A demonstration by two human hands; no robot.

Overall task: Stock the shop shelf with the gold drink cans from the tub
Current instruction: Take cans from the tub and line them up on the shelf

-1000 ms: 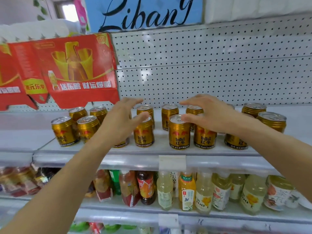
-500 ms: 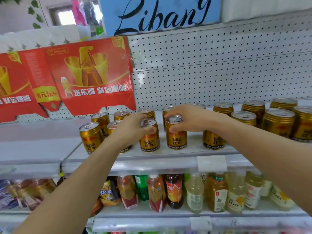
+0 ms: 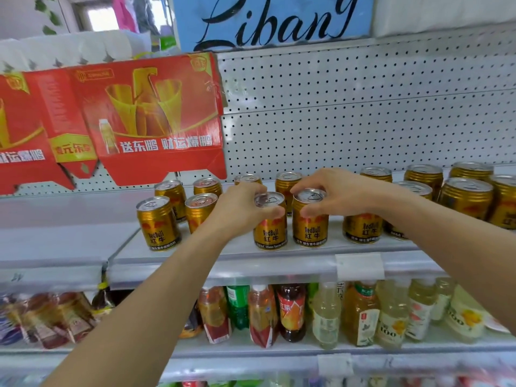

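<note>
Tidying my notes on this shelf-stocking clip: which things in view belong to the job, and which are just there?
Job:
left hand gripping a gold can
right hand gripping another gold can
shelf

Just there:
red cartons
bottled drinks
blue sign

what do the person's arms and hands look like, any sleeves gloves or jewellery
Both forearms are bare as far as the frame shows: no sleeve edge is in view. The left hand and right hand wear no gloves. No rings, watch or bracelet show on the visible fingers or wrists. Nails look short and unpainted, though the picture is too soft to be sure.
</note>
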